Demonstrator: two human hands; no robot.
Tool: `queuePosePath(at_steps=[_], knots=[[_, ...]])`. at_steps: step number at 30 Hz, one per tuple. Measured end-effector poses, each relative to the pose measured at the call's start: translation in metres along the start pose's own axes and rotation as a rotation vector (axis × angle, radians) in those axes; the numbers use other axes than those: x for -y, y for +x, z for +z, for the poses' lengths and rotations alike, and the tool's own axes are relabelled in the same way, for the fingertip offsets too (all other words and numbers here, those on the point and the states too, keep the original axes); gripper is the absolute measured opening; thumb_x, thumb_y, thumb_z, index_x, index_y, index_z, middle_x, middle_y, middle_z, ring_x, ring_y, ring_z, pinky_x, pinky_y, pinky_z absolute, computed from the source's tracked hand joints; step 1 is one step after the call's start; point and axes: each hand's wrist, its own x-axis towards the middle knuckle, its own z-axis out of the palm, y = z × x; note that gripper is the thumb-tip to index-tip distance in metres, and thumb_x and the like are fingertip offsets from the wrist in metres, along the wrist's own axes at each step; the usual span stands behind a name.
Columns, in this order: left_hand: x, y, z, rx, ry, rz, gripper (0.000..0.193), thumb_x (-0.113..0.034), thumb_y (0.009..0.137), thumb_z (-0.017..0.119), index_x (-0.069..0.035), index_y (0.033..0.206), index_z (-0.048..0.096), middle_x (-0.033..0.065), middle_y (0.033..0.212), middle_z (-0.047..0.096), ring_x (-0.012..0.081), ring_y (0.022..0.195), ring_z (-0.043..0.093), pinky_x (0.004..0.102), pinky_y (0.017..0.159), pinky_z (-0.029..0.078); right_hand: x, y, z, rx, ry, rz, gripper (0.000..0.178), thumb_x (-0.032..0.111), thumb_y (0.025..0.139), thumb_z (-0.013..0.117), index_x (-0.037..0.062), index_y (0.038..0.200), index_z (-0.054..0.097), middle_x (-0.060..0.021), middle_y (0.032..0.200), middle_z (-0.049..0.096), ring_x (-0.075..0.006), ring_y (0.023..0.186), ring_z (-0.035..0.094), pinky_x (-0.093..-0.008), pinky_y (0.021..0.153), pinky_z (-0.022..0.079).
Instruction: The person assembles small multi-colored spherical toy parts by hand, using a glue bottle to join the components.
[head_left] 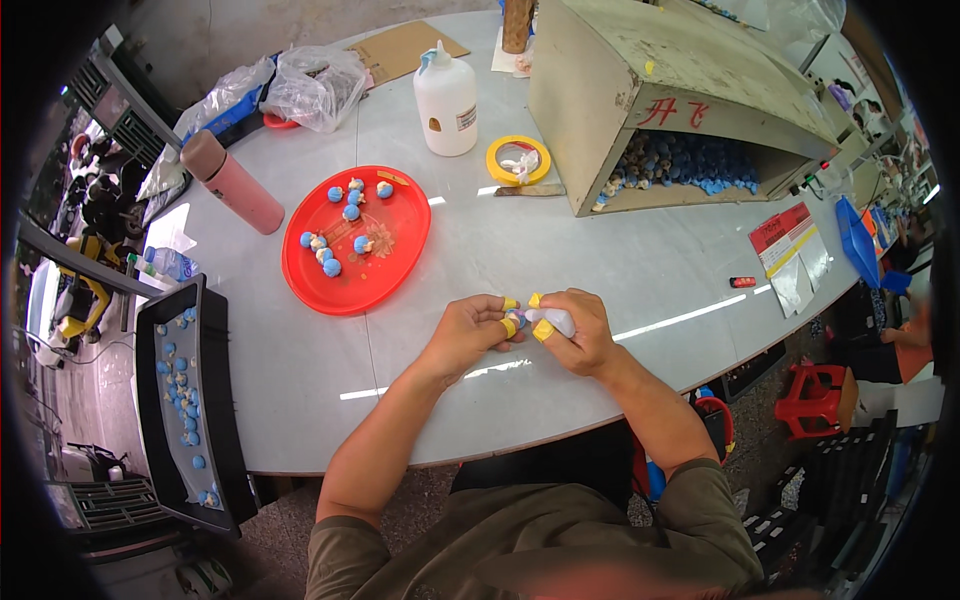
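My left hand (465,335) pinches a small blue-and-cream figure (516,319) above the near part of the table. Yellow tape wraps some fingertips on both hands. In my right hand (590,335) is a small whitish squeeze bottle (560,321), its narrow tip turned left against or very close to the figure. Fingers cover much of the figure, so its shape is unclear. Left of my hands lies a round red tray (400,265) with several similar blue figures (332,267) on it.
A black bin (222,400) of blue pieces stands at the left edge. Farther back are a pink flask (232,182), a white bottle (447,105), a yellow tape roll (493,160) and a large box (575,120) holding blue pieces. A red marker-like stick (742,282) lies right.
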Motion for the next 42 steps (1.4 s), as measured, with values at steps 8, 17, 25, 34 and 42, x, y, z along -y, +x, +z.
queuePosePath(at_steps=[8, 17, 25, 34, 42], knots=[[-0.005, -0.001, 0.002, -0.039, -0.038, -0.025, 0.031, -0.007, 0.091, 0.059, 0.008, 0.119, 0.053, 0.0132, 0.106, 0.065, 0.0183, 0.093, 0.067, 0.0232, 0.073, 0.052, 0.003, 0.001, -0.001, -0.025, -0.115, -0.115, 0.022, 0.009, 0.07, 0.069, 0.0024, 0.089, 0.062, -0.01, 0.078, 0.068, -0.0231, 0.052, 0.055, -0.0321, 0.051, 0.042], [-0.004, -0.001, 0.001, -0.05, -0.076, -0.032, 0.033, -0.007, 0.091, 0.059, 0.008, 0.12, 0.052, 0.0133, 0.107, 0.065, 0.0188, 0.095, 0.067, 0.0234, 0.075, 0.053, 0.006, 0.002, -0.002, -0.025, -0.148, -0.157, 0.022, 0.008, 0.069, 0.071, 0.0027, 0.088, 0.062, -0.0093, 0.075, 0.067, -0.0224, 0.05, 0.055, -0.0309, 0.05, 0.041], [-0.004, 0.0, 0.001, -0.062, -0.093, -0.035, 0.034, -0.007, 0.091, 0.06, 0.008, 0.12, 0.051, 0.0137, 0.106, 0.065, 0.0187, 0.094, 0.067, 0.024, 0.076, 0.053, 0.007, 0.002, -0.002, -0.007, -0.174, -0.169, 0.022, 0.009, 0.069, 0.07, 0.0024, 0.088, 0.061, -0.0092, 0.074, 0.067, -0.0227, 0.051, 0.057, -0.0311, 0.05, 0.042], [-0.006, -0.002, 0.003, -0.091, -0.101, -0.044, 0.03, -0.008, 0.092, 0.059, 0.005, 0.118, 0.052, 0.0113, 0.106, 0.065, 0.0182, 0.095, 0.067, 0.0233, 0.075, 0.053, 0.008, 0.002, 0.0, -0.028, -0.134, -0.19, 0.02, 0.008, 0.069, 0.068, -0.0016, 0.085, 0.06, -0.0105, 0.067, 0.064, -0.0222, 0.046, 0.05, -0.0318, 0.047, 0.039], [-0.006, -0.003, 0.004, -0.065, -0.074, -0.033, 0.032, -0.005, 0.091, 0.058, 0.008, 0.119, 0.05, 0.0141, 0.107, 0.064, 0.019, 0.094, 0.067, 0.0239, 0.074, 0.053, 0.006, 0.002, 0.0, -0.034, -0.141, -0.158, 0.02, 0.008, 0.069, 0.07, 0.0014, 0.086, 0.061, -0.0099, 0.072, 0.066, -0.0222, 0.048, 0.055, -0.0309, 0.049, 0.041]])
